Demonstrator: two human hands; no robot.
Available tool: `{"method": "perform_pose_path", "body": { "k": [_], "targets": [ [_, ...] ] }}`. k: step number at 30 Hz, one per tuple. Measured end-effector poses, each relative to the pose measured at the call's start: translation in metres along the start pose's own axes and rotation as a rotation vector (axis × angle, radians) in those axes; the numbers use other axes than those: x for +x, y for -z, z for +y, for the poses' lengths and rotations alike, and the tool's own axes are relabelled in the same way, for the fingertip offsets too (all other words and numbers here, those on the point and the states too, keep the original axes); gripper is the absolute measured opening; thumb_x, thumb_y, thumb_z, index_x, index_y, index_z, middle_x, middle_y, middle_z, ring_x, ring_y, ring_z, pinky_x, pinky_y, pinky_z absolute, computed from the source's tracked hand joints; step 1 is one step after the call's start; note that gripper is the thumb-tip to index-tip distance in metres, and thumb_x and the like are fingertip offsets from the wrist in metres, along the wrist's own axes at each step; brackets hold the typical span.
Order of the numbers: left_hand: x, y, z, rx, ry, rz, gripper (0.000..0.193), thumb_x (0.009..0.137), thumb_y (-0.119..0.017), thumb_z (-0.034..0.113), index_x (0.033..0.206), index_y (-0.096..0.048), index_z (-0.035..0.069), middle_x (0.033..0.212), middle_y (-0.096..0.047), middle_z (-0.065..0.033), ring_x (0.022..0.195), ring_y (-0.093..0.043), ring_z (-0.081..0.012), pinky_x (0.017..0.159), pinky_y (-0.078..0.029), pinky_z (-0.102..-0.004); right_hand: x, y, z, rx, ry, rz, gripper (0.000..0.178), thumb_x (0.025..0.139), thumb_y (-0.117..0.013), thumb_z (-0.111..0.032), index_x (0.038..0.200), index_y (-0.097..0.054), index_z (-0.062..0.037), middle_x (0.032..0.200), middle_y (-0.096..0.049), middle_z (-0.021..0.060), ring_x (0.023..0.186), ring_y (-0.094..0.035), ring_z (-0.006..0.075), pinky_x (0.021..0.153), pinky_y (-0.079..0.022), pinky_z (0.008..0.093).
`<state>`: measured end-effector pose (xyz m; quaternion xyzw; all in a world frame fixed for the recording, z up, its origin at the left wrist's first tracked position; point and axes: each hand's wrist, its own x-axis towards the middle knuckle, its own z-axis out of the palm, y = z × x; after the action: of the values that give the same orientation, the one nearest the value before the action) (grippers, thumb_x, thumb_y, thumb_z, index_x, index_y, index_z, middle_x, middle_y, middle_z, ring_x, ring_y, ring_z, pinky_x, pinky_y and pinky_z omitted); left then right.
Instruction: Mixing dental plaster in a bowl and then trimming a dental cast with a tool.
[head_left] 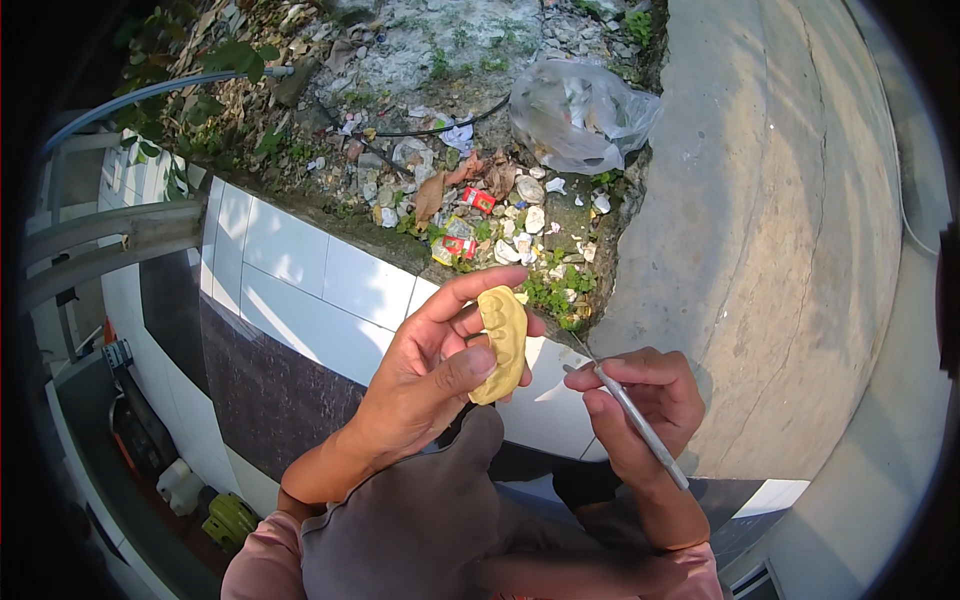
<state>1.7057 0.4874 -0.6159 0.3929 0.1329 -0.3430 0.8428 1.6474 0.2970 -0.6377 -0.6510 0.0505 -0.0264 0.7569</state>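
Observation:
A yellow dental cast (502, 345) with a row of tooth shapes is gripped in my left hand (430, 360), thumb on its near side and fingers behind it. To its right, my right hand (645, 405) pinches a slim silver dental carving tool (636, 421) by its upper shaft. The thin pointed tip angles up and left, apart from the cast. The tool's thick handle end slants down across my palm. Both hands are raised above my lap, over dark grey clothing (400, 530).
Beyond my hands lies a rubble patch with stones, leaves, red wrappers (479, 200) and a clear plastic bag (578, 115). A concrete path (760, 250) runs along the right. White tiles (285, 245) border the left, with a rail (110, 240) and a shelf holding a green object (230, 520).

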Motion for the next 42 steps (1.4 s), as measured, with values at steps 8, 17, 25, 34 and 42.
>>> {"method": "perform_pose_path", "body": {
  "k": [8, 17, 25, 34, 42],
  "targets": [
    [0.002, 0.004, 0.001, -0.15, 0.195, -0.034, 0.06, 0.082, -0.065, 0.031, 0.129, -0.042, 0.001, 0.099, -0.057, -0.0126, 0.067, -0.052, -0.0104, 0.054, -0.042, -0.0179, 0.024, -0.011, -0.028, -0.186, 0.249, -0.128, 0.025, 0.065, -0.074, 0.007, 0.087, -0.065, -0.0017, 0.083, -0.065, 0.0138, 0.086, -0.068, 0.0284, 0.078, -0.057, 0.0372],
    [0.001, -0.002, 0.007, -0.089, 0.219, 0.038, 0.052, 0.082, -0.062, 0.027, 0.124, -0.046, 0.002, 0.09, -0.056, -0.0054, 0.068, -0.052, -0.0088, 0.05, -0.043, -0.0163, 0.025, -0.02, -0.023, -0.27, 0.263, -0.275, 0.016, 0.071, -0.068, -0.001, 0.083, -0.058, -0.0042, 0.08, -0.06, 0.012, 0.093, -0.066, 0.0356, 0.091, -0.049, 0.0508],
    [-0.001, -0.001, 0.006, -0.013, 0.191, 0.081, 0.052, 0.081, -0.061, 0.027, 0.125, -0.046, 0.003, 0.093, -0.057, -0.0049, 0.073, -0.055, -0.0094, 0.052, -0.044, -0.0162, 0.027, -0.025, -0.028, -0.386, 0.282, -0.294, 0.014, 0.068, -0.067, 0.001, 0.078, -0.059, -0.0041, 0.079, -0.059, 0.0109, 0.092, -0.067, 0.0342, 0.09, -0.051, 0.0492],
    [0.0, -0.001, 0.005, 0.025, 0.15, 0.093, 0.051, 0.082, -0.062, 0.028, 0.125, -0.047, 0.004, 0.097, -0.056, -0.0049, 0.075, -0.054, -0.0095, 0.054, -0.045, -0.0178, 0.025, -0.026, -0.024, -0.41, 0.314, -0.279, 0.015, 0.069, -0.067, 0.001, 0.08, -0.059, -0.0049, 0.08, -0.06, 0.0104, 0.092, -0.067, 0.0327, 0.09, -0.051, 0.0486],
    [-0.001, 0.003, 0.002, 0.019, 0.123, 0.073, 0.051, 0.084, -0.062, 0.029, 0.125, -0.047, 0.004, 0.096, -0.056, -0.0055, 0.075, -0.053, -0.0093, 0.057, -0.044, -0.0188, 0.023, -0.028, -0.022, -0.428, 0.313, -0.257, 0.015, 0.067, -0.067, 0.002, 0.08, -0.061, -0.0025, 0.081, -0.06, 0.0107, 0.093, -0.067, 0.0306, 0.089, -0.053, 0.046]
  ]
}}
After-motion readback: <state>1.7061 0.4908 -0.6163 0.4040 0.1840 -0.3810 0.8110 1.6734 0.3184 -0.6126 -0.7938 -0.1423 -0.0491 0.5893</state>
